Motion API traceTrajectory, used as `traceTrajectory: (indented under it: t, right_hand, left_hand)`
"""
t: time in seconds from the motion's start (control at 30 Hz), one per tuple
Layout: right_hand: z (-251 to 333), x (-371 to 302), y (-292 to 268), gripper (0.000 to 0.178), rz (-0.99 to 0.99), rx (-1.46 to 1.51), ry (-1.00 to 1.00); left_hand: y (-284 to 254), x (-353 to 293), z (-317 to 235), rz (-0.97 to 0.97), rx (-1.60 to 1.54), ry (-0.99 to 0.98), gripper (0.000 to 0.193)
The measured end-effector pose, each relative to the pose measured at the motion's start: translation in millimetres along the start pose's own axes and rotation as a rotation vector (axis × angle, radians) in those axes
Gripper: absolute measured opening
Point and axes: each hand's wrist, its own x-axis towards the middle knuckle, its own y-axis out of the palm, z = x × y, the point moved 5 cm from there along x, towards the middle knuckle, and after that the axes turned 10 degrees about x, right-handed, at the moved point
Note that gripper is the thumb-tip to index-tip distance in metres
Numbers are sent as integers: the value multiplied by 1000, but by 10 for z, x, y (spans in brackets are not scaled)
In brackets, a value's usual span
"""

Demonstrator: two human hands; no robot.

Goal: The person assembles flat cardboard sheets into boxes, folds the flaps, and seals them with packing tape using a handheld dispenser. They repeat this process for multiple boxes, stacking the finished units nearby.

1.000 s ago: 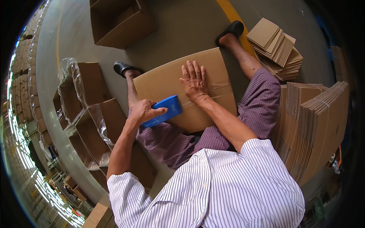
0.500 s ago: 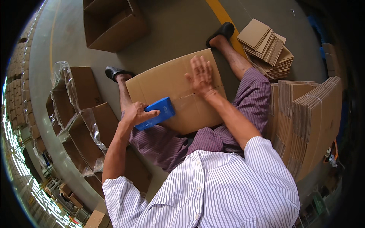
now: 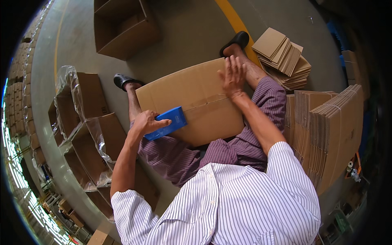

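A closed cardboard box [image 3: 183, 87] lies between my legs, its top facing up, with a seam running across the middle. My left hand [image 3: 146, 122] is wrapped around a blue tape dispenser [image 3: 173, 121] at the box's left edge, in line with the seam. A shiny strip of tape [image 3: 206, 102] seems to run along that seam. At the right end of the box, my right hand [image 3: 233, 78] rests with fingers stretched out and nothing in it, over the edge near the seam's end.
Open cardboard boxes with clear plastic liners [image 3: 87, 130] stand at left. Another open box [image 3: 126, 30] sits on the floor ahead. To the right are a pile of flat cardboard pieces [image 3: 281, 57] and upright bundles of folded cartons [image 3: 337, 134]. A yellow line [image 3: 228, 16] crosses the floor.
My right hand has slid rightward across the box top to its right edge. The left hand and the blue tape dispenser have stayed nearly in place.
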Motion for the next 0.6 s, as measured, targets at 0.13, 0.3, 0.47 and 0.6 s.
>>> traceTrajectory:
  t: [0.13, 0.3, 0.47, 0.6]
  right_hand:
    - [518, -107, 127, 62, 73, 32, -28]
    - [1142, -171, 439, 60, 125, 127, 45]
    - [1316, -246, 540, 53, 88, 192, 78]
    - [1275, -240, 507, 48, 94, 193, 81]
  left_hand:
    - [-56, -45, -68, -12, -22, 5, 71]
    - [-76, -67, -111, -66, 3, 59, 70]
    - [-86, -46, -101, -86, 47, 63, 74]
    - [-97, -75, -105, -86, 53, 64, 78]
